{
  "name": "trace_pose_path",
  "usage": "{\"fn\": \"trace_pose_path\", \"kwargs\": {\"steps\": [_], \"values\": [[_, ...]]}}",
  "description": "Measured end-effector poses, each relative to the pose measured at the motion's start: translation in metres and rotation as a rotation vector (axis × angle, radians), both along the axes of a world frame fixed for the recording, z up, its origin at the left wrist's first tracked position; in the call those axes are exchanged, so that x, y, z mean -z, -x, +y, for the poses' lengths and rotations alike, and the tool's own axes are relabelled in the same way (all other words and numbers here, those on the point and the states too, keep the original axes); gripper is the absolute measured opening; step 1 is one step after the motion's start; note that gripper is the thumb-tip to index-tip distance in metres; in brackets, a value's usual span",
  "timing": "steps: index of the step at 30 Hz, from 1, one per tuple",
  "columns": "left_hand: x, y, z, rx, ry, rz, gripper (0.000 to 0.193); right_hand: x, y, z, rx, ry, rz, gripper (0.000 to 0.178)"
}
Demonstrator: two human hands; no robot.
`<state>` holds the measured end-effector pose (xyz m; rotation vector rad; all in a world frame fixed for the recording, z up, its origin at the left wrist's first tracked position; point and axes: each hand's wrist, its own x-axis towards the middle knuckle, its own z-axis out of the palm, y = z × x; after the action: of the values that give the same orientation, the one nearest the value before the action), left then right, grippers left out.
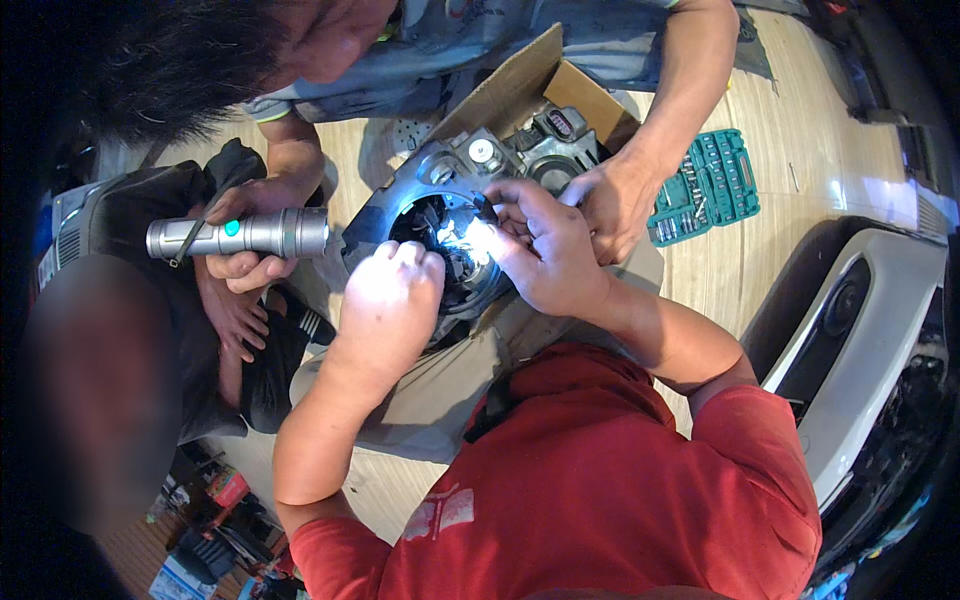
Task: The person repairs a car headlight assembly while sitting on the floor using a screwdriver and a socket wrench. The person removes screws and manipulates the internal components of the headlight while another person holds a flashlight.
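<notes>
A car headlight unit (410, 185), dark and with a round opening, lies in front of me with wires and parts inside. My left hand (390, 300) is at the near left rim, its fingers curled into the opening and their tips hidden. Over the right side of the opening, my right hand (545, 245) is closed in a pinch, with a small dark piece (484, 208) by its fingertips; what it grips is unclear. A person opposite holds a silver flashlight (240, 235), which lights the opening. That person's other hand (615, 205) rests beside my right hand.
An open cardboard box (590, 95) stands behind the headlight. A green socket-set case (725, 175) lies open on the floor at the right. Further right is a white car bumper (870, 330). Another person in dark clothes (150, 215) sits at the left.
</notes>
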<state>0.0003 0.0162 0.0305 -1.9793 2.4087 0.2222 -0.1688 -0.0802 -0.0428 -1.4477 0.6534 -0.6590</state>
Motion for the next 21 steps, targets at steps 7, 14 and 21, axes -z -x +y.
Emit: {"fn": "trace_pose_path", "kwargs": {"steps": [7,14,21], "values": [[0.005,0.001,0.000,-0.124,-0.065,0.129,0.020,0.007,0.002,0.000,-0.003,-0.008,-0.001,0.033],[0.010,-0.007,0.008,-0.001,-0.147,0.021,0.027,0.000,0.002,0.001,-0.024,-0.011,-0.045,0.034],[0.018,0.001,0.011,-0.116,-0.036,-0.059,0.035,-0.008,0.000,-0.001,-0.031,-0.043,-0.074,0.033]]}}
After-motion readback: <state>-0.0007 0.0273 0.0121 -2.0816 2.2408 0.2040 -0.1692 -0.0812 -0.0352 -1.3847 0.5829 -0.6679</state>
